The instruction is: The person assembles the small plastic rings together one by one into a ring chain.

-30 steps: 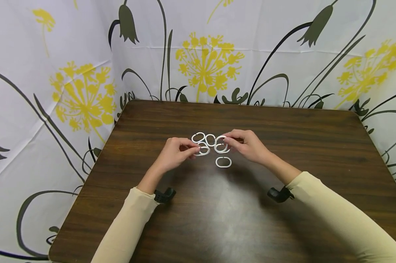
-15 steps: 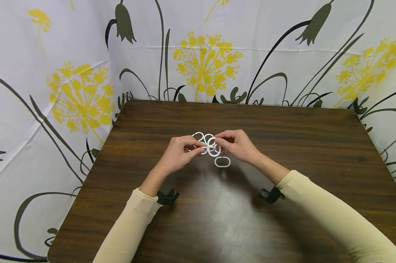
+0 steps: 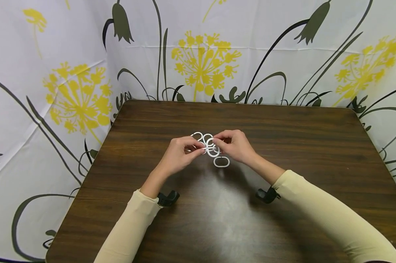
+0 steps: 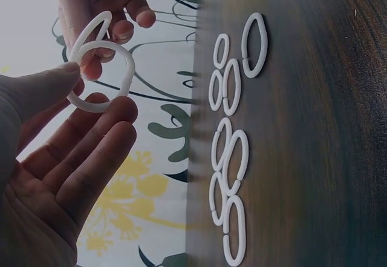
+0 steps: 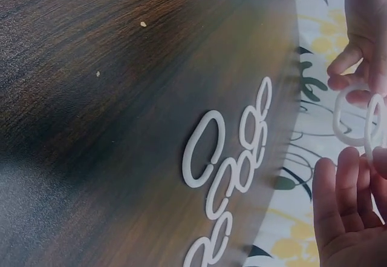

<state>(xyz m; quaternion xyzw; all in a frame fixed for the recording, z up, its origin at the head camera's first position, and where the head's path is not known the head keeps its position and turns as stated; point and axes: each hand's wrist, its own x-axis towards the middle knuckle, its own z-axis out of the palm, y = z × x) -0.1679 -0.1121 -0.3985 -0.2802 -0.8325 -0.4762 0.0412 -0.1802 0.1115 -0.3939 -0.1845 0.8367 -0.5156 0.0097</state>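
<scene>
My left hand [image 3: 179,155] pinches a white oval curtain ring [image 4: 130,67] between thumb and fingers. Opposite it, my right hand [image 3: 235,146] pinches a second white curtain ring [image 5: 368,125]. Both are held above the table, and they cross each other in the wrist views; whether they are linked I cannot tell. Beneath the hands lie several loose white curtain rings [image 4: 243,158], each with a small gap where visible. One single ring [image 3: 221,167] lies apart, nearer to me. In the head view the fingers partly cover the others.
The dark wood-grain table [image 3: 217,226] reaches back to a white curtain [image 3: 257,22] printed with yellow and grey flowers. Black wrist cameras [image 3: 168,199] sit at both cuffs. A few pale specks [image 5: 143,24] mark the tabletop.
My right hand has moved left with its ring, up to the ring in my left hand, which moved slightly right. The two rings now overlap; the single ring lies still.
</scene>
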